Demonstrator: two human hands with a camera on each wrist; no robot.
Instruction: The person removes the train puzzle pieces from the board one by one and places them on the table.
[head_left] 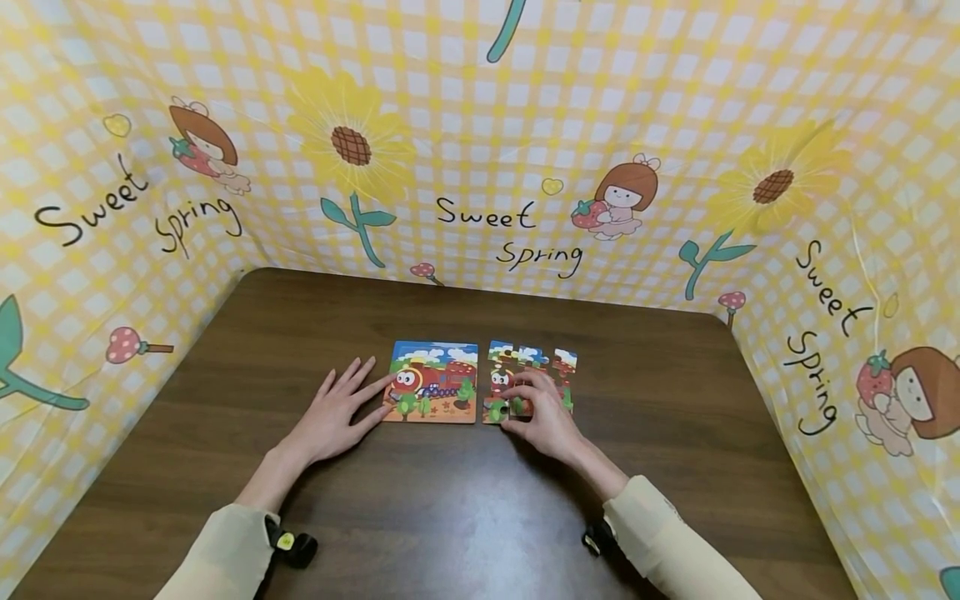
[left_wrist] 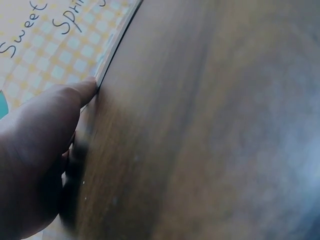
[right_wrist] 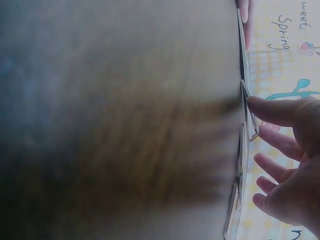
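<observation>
A picture board showing a red cartoon train lies on the brown table. My left hand rests with spread fingers at its left side, thumb and index fingertip right at the edge. To the board's right lie several loose puzzle pieces with matching train artwork. Over these my right hand is lowered, pinching the green lower-left puzzle piece between thumb and index finger. In the right wrist view that piece tilts up from the tabletop. The other right fingers hover over neighbouring pieces and hide part of them.
The dark wooden table is enclosed at the back and both sides by a yellow checked cloth with flowers and lettering. Dark wrist devices sit at both cuffs.
</observation>
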